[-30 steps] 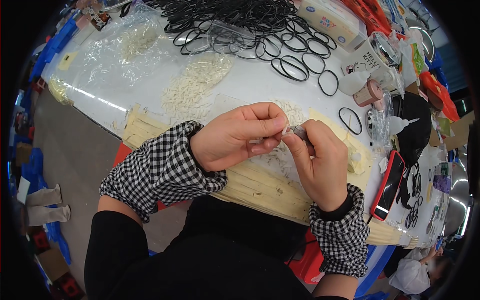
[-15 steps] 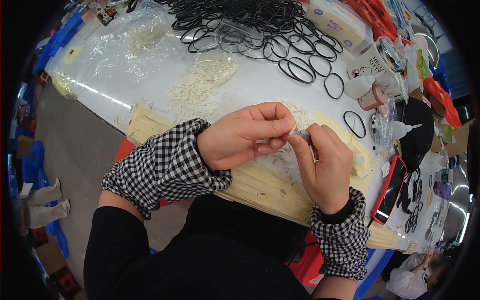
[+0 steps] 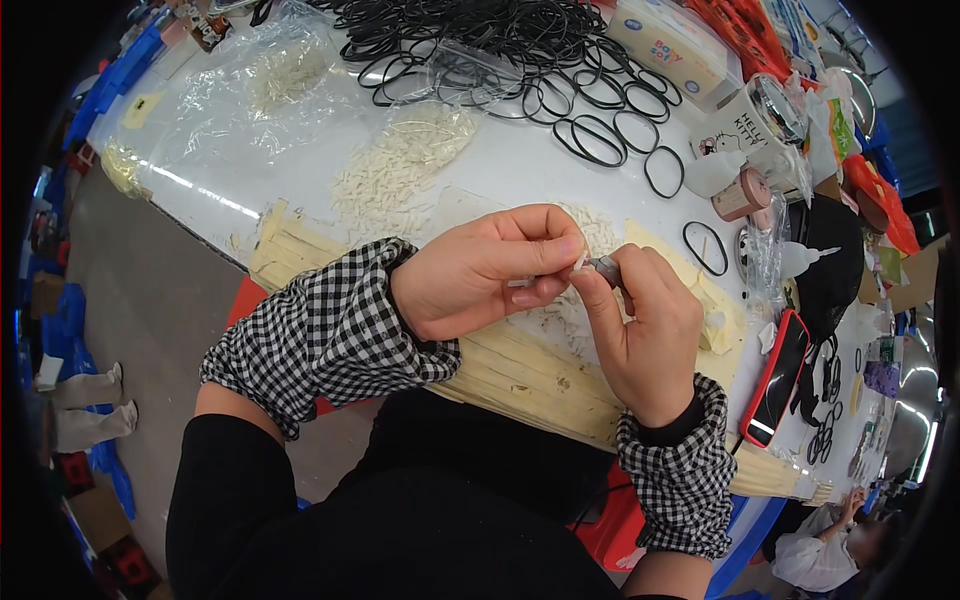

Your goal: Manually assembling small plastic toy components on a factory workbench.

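My left hand [image 3: 480, 272] pinches a small white piece [image 3: 580, 262] between thumb and fingertips, over the edge of the table. Curled fingers of my right hand [image 3: 648, 325] hold a small grey object [image 3: 607, 269], most of it hidden, so its kind is unclear. The right thumb is against the white piece, close to the grey object. Beyond my hands lie more small white pieces [image 3: 592, 225], partly hidden by them. A larger pile of such pieces [image 3: 380, 190] spills from a clear plastic bag [image 3: 435, 132] farther off to the left.
Black rubber rings [image 3: 595, 142] are heaped at the back of the white table [image 3: 290, 190]. Yellowish tape [image 3: 530, 370] covers the near edge. To the right are a tissue pack [image 3: 675, 50], a white cup [image 3: 735, 125], squeeze bottles [image 3: 715, 172] and a red-cased phone [image 3: 777, 378].
Both hands keep nearly the same pose. The grey object and the white piece have shifted very slightly between the fingertips, and the whole view has moved a little.
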Tool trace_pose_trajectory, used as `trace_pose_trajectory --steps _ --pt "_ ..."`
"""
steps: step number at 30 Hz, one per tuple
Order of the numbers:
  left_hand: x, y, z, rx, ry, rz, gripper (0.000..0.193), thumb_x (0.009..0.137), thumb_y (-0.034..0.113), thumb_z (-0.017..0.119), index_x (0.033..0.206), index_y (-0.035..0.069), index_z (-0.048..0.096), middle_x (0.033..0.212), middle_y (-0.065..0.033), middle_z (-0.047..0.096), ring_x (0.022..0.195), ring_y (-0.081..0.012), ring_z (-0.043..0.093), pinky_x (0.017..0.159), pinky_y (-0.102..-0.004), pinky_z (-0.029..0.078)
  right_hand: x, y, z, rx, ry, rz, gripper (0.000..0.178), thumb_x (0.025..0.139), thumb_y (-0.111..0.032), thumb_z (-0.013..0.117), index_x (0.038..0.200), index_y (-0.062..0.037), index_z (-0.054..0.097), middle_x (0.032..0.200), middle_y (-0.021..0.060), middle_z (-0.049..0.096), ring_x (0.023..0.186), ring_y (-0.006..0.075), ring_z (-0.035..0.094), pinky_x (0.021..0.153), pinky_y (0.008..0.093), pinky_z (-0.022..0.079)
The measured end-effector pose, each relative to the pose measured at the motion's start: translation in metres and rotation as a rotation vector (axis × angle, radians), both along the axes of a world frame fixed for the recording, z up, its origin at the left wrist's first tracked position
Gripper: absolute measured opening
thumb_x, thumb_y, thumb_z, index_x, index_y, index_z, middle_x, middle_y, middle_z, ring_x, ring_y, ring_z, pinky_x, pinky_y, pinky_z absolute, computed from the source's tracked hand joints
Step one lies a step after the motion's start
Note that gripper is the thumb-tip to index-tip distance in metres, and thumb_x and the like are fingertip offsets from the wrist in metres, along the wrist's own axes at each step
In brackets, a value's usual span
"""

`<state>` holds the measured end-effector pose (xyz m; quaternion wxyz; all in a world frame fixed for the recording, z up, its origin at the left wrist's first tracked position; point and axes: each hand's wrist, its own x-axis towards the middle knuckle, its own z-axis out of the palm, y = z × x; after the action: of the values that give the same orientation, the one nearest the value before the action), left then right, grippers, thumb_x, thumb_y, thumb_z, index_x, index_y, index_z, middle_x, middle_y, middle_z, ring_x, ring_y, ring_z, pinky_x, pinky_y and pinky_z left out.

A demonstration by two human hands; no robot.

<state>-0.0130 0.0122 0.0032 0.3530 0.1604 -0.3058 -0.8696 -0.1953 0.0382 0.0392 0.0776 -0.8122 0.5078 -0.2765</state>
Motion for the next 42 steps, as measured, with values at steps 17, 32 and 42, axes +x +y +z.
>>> trace_pose_trajectory --steps 17,32,42 --pt "-0.0007 0.0004 0.0009 0.017 0.001 0.006 0.016 0.099 0.021 0.049 0.093 0.007 0.052 0.082 0.0028 0.049 0.067 -0.0055 0.038 0.059 -0.0174 0.033 0.0005 0.0014 0.0003 0.009 0.008 -0.008 0.031 0.085 -0.03 0.069 0.073 -0.0054 0.055 0.063 0.0068 0.051 0.051 0.0239 0.052 0.045 0.0342 0.04" --pt "0.0004 0.0 -0.0005 0.0 0.008 0.0 0.017 0.1 0.022 0.048 0.093 0.007 0.052 0.082 0.003 0.049 0.068 -0.0059 0.037 0.06 -0.0179 0.033 0.0015 0.0013 0.0001 0.005 -0.008 -0.003 0.03 0.085 -0.029 0.068 0.072 -0.0058 0.054 0.063 0.0065 0.05 0.05 0.0238 0.05 0.045 0.0342 0.04" --pt "0.0002 -0.001 0.0 0.074 -0.055 0.118 0.017 0.098 0.02 0.047 0.091 0.006 0.052 0.085 0.0001 0.05 0.071 -0.0084 0.042 0.064 -0.0213 0.039 0.0015 0.0003 0.0001 0.041 -0.031 -0.011 0.028 0.085 -0.027 0.068 0.076 -0.0048 0.053 0.064 0.0075 0.05 0.052 0.0249 0.05 0.046 0.0339 0.04"
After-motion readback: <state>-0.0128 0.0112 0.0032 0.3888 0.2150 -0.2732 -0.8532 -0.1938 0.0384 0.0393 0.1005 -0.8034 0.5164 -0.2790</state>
